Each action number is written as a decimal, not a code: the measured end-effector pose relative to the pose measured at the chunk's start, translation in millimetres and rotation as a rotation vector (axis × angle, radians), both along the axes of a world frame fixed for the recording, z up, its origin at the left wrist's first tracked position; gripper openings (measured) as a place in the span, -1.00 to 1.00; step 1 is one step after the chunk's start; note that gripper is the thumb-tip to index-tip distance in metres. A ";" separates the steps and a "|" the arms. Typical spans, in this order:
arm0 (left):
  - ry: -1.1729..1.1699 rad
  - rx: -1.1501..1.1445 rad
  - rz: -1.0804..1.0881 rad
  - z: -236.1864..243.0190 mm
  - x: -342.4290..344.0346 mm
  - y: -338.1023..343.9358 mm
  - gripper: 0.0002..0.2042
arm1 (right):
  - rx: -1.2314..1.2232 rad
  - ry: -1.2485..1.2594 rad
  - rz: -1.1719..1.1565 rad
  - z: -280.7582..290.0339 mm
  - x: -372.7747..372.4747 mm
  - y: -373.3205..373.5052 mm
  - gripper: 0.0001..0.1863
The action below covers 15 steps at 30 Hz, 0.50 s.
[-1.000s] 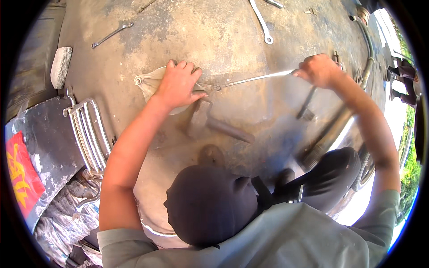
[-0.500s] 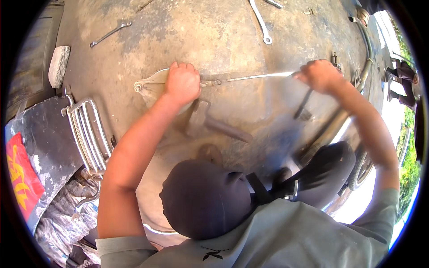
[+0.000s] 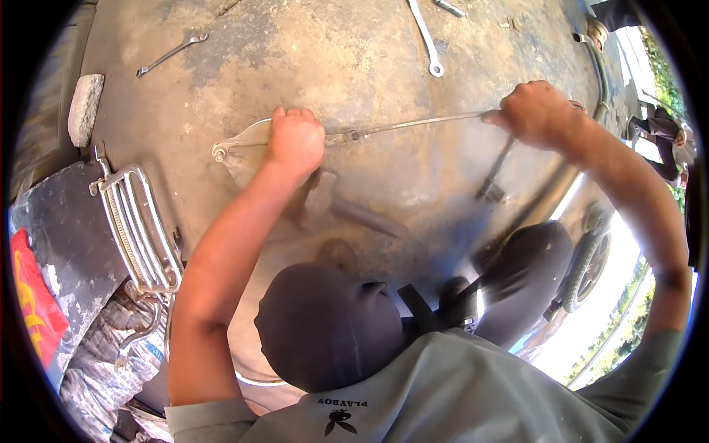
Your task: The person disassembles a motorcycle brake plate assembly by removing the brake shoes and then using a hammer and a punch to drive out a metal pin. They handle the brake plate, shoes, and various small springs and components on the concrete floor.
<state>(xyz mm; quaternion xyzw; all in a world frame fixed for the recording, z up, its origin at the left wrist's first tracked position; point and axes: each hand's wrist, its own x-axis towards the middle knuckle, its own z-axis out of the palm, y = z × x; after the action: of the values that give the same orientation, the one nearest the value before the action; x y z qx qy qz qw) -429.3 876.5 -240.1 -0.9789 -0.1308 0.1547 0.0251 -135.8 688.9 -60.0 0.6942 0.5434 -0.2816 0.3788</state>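
Observation:
My left hand (image 3: 295, 140) is closed on a thin metal plate (image 3: 240, 148) with a bolt at its left end. A long metal rod (image 3: 421, 123) runs from a joint beside that hand to my right hand (image 3: 538, 111), whose fingers are curled round its far end. Under my left hand a dark T-shaped metal piece (image 3: 362, 214) shows hazily on the concrete floor. Another dark bar (image 3: 496, 170) stands out below my right hand, partly blurred.
Wrenches (image 3: 170, 55) (image 3: 425, 37) lie farther forward. Left are a stone block (image 3: 85, 111), a chrome rack (image 3: 133, 221) and a dark board (image 3: 66, 229). A pipe (image 3: 594, 74), a wheel (image 3: 587, 266) and another person's legs (image 3: 657, 129) are at right.
Both hands are still gripping; my left hand has shifted slightly left, my right hand rightward and a little up. My right forearm has swung outward, and the wheel shows more fully beside my knee.

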 end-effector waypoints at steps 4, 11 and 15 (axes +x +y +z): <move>0.033 -0.035 0.043 5.9 1.6 -1.4 -0.74 | -0.007 -0.015 0.004 7.2 -3.0 6.6 -0.28; -0.028 -0.002 0.029 3.9 -0.4 2.1 -0.76 | 0.077 -0.034 0.110 17.0 -6.6 6.6 -0.25; -0.163 -0.092 0.026 14.4 -4.4 9.8 -0.75 | 0.285 -0.029 0.215 17.2 30.8 4.7 -0.23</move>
<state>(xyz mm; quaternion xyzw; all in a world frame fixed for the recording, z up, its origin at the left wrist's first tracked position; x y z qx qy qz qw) -433.7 886.3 -225.7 -0.9866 -0.1380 0.0809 -0.0327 -104.9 693.6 -42.8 0.6827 0.6434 -0.1495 0.3123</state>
